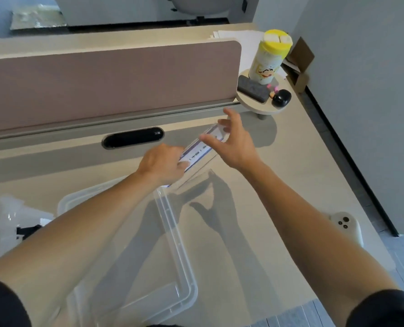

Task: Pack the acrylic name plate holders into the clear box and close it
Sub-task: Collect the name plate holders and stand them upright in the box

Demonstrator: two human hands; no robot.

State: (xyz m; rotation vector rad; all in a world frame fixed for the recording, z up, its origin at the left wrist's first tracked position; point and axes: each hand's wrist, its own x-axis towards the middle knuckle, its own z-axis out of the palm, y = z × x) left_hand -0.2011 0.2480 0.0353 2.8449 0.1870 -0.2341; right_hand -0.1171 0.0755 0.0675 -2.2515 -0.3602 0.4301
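1. An acrylic name plate holder is held slanting over the bench, just beyond the far end of the clear box, with its printed card turned upward.
2. The holder's near end is grasped by the left hand, with the thumb laid across the card.
3. The right hand is spread at the holder's far end with its fingers straight and released; whether it touches the holder cannot be told.
4. The clear box is set on the bench beneath both forearms.
5. A pink divider panel is seen behind the hands, a yellow-lidded canister to the far right and a white phone at the bench's right edge.
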